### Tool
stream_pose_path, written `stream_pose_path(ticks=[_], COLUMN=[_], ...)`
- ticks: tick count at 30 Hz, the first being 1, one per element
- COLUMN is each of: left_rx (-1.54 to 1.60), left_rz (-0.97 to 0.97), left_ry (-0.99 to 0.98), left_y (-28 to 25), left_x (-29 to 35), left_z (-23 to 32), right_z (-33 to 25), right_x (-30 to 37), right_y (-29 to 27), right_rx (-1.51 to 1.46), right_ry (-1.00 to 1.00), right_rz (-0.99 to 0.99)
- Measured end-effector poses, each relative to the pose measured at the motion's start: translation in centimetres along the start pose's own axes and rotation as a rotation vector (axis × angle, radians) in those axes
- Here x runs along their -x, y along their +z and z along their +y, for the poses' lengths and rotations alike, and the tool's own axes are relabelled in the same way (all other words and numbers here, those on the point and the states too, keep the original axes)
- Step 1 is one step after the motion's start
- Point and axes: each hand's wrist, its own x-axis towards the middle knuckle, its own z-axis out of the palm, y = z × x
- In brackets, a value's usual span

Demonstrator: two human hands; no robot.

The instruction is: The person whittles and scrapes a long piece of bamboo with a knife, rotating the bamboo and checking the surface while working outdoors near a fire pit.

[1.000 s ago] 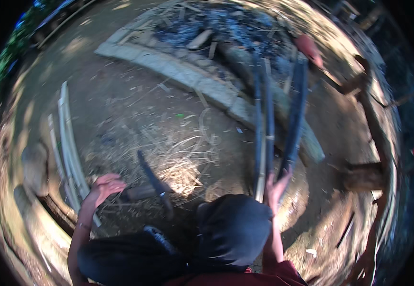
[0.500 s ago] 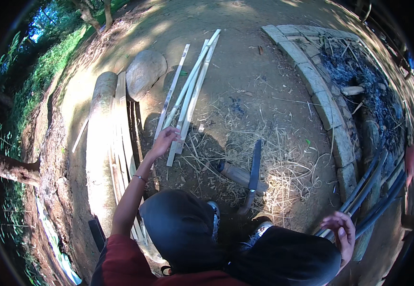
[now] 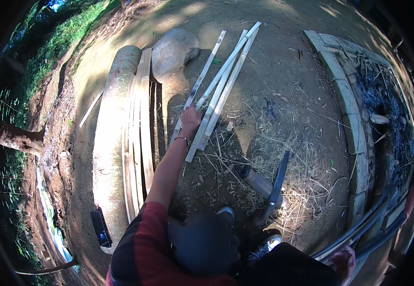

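Strips [image 3: 230,86] of pale wood are laid on the ground ahead and a little to the left, crossed near their far ends. Their near ends are reached by the left hand [image 3: 191,117], whose fingers are curled down over the end of one strip; the undersides are hidden, so whether it is gripped or only touched cannot be told. A separate strip [image 3: 199,81] with dark marks is partly covered by the same hand and wrist.

The right hand [image 3: 342,262] is seen low at the right, blurred, shadowed and partly cut off by the dark trousers [image 3: 288,267]. Its fingers cannot be made out well enough to be called wide or narrow, and contact with the dark poles [image 3: 383,224] just beside it cannot be settled. The ends of those poles are lost in shade.

A large knife [image 3: 280,176] is rested across a short log [image 3: 258,183], its handle dimmed by shadow. Shavings [image 3: 307,198] are scattered around both. At the left, long boards [image 3: 145,119] are set along a thick log [image 3: 107,152], washed out by glare. The far side of the stone-edged fire pit [image 3: 342,90] is bent and darkened by the rim.
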Motion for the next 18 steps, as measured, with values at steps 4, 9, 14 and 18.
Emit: stream_pose_path(ticks=[4, 9, 14, 18], left_rx=[-0.048, -0.089, -0.186, -0.244], left_rz=[0.022, 0.11, 0.08, 0.122], left_ry=[0.05, 0.065, 0.06, -0.015], left_y=[0.6, 1.0, 1.6, 2.8], left_x=[-1.8, -3.8, -5.8, -7.2], left_z=[1.6, 3.5, 4.9, 4.8], right_z=[-1.1, -2.0, -2.9, -3.1], right_x=[0.0, -0.8, -1.0, -1.1], right_y=[1.4, 3.4, 4.7, 4.9], right_rx=[0.061, 0.098, 0.116, 0.122], right_ry=[0.084, 0.159, 0.232, 0.255], right_rz=[0.08, 0.119, 0.134, 0.143])
